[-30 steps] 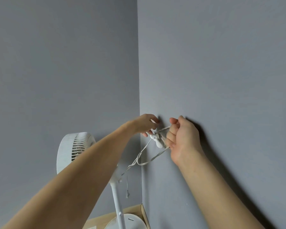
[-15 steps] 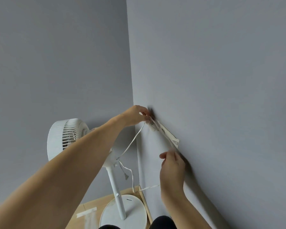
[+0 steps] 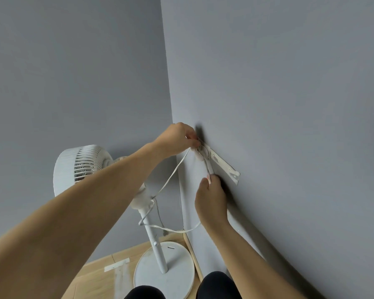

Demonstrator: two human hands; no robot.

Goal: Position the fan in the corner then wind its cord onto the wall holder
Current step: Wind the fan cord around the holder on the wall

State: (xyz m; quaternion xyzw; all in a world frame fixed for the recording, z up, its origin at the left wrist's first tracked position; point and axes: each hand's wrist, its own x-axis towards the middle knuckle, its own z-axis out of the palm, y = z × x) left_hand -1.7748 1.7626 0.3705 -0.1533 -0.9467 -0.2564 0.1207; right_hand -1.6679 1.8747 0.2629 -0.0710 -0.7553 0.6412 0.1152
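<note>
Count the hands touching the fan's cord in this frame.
2. The left hand pinches the cord at the upper end of the wall holder; the right hand pinches it just below the holder, against the wall.

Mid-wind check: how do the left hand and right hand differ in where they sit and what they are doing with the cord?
The left hand sits higher, at the upper end of the white wall holder, fingers pinching the thin white cord against the wraps there. The right hand sits lower, below the wraps, its grip pulling a strand taut downward. The left reaches across the white pedestal fan; the right stays along the grey wall. Both grip the cord.
</note>
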